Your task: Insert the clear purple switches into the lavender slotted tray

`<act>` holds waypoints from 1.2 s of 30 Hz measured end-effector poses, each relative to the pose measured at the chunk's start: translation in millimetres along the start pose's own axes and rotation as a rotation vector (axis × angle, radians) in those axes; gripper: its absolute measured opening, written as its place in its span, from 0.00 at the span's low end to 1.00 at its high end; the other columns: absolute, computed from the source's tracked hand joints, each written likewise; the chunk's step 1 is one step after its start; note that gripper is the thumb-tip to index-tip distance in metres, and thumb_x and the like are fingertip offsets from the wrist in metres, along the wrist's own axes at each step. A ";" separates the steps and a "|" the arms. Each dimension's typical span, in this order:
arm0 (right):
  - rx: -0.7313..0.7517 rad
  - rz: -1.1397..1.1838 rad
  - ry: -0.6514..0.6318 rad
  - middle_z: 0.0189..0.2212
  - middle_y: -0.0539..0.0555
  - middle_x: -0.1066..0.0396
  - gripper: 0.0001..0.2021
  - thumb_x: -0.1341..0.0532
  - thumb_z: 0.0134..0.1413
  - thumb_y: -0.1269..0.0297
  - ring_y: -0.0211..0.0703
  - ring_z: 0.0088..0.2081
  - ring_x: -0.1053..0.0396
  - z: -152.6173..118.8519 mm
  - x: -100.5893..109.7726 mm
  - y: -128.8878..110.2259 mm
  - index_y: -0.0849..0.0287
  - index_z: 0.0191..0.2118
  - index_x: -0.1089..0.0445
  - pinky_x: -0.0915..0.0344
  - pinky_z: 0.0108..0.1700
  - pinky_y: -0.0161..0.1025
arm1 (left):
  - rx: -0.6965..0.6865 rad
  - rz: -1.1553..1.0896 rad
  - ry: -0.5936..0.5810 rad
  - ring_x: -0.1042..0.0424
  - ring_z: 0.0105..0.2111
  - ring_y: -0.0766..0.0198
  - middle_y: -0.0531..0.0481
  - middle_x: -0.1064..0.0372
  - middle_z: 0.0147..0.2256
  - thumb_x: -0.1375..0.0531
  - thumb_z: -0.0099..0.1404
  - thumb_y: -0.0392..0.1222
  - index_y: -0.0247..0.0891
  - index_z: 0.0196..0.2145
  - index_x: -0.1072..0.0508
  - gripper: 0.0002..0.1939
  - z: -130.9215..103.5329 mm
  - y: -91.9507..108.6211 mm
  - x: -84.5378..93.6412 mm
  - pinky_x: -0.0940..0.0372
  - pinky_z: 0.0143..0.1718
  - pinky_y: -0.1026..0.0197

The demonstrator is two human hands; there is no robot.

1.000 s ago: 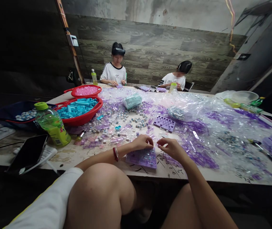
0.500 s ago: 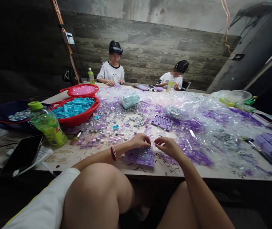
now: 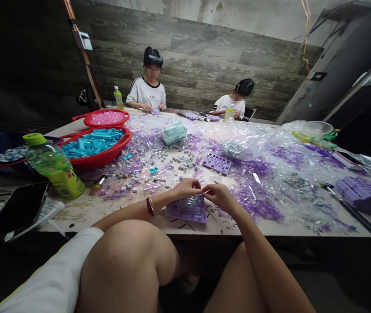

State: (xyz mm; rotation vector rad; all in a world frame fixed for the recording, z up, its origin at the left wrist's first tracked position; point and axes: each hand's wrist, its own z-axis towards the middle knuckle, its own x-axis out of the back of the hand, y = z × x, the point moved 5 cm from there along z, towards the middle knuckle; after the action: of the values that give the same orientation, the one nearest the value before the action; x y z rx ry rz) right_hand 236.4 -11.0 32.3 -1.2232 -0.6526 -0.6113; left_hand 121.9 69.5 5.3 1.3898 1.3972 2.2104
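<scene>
Here we are with the left hand point(image 3: 186, 188) and the right hand point(image 3: 220, 196) meeting fingertip to fingertip, both drawn into a narrow pinch; anything between them is too small for us to tell, and so is how tightly they're closed. Just below, right at the near edge of the table point(image 3: 81, 217), lies the purple keyboard-shaped panel point(image 3: 185, 214), flat, with clear and silvery bits showing across its top. We'd call this one part-way along, though the hands and the glare keep us from counting what's in place. Beyond the fingers sits the second purple panel point(image 3: 217, 164), its dark rectangular openings showing plainly; by our reading, plenty is left on that one. Over to the right, the stack of purple panels point(image 3: 364, 198) waits near the table's edge; whether those count as done or to do, we can't say. And supplies are far from spent: translucent purple pieces point(image 3: 257, 202) strewn wide, small metallic parts point(image 3: 183, 161) around the middle, blue pieces point(image 3: 92, 142) heaped in the front red basin point(image 3: 101, 162), pink pieces point(image 3: 107, 117) in the one behind. Across the table, two co-workers sit bent over purple pieces of their own.
</scene>
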 end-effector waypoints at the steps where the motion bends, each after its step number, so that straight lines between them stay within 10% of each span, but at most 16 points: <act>1: 0.003 0.002 0.000 0.27 0.53 0.25 0.04 0.40 0.49 0.70 0.43 0.29 0.26 0.0 -0.1 0.2 0.59 0.31 0.27 0.30 0.32 0.36 | -0.002 0.004 -0.010 0.32 0.30 0.64 0.51 0.29 0.30 0.41 0.54 0.45 0.34 0.32 0.26 0.12 0.0 -0.1 -0.4 0.41 0.29 0.66; 23: -0.011 0.049 -0.030 0.29 0.53 0.23 0.05 0.37 0.48 0.71 0.44 0.31 0.25 1.1 1.5 -0.4 0.57 0.30 0.23 0.28 0.35 0.38 | 0.034 0.009 -0.063 0.33 0.30 0.64 0.51 0.29 0.29 0.42 0.54 0.42 0.33 0.31 0.25 0.11 -1.0 1.1 -1.1 0.43 0.28 0.66; 36: 0.004 -0.107 -0.183 0.44 0.46 0.27 0.25 0.43 0.44 0.83 0.48 0.41 0.25 -10.2 1.8 10.1 0.46 0.41 0.24 0.30 0.45 0.43 | 0.108 -0.092 -0.093 0.34 0.26 0.66 0.50 0.30 0.24 0.39 0.50 0.41 0.30 0.28 0.25 0.10 2.0 1.5 -0.7 0.43 0.26 0.67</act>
State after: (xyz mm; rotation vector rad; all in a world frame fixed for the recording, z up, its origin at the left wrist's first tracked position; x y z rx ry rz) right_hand 246.2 -18.6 24.9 -1.2558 -0.8763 -0.5905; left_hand 124.3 69.5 6.3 1.4130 1.5354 2.0146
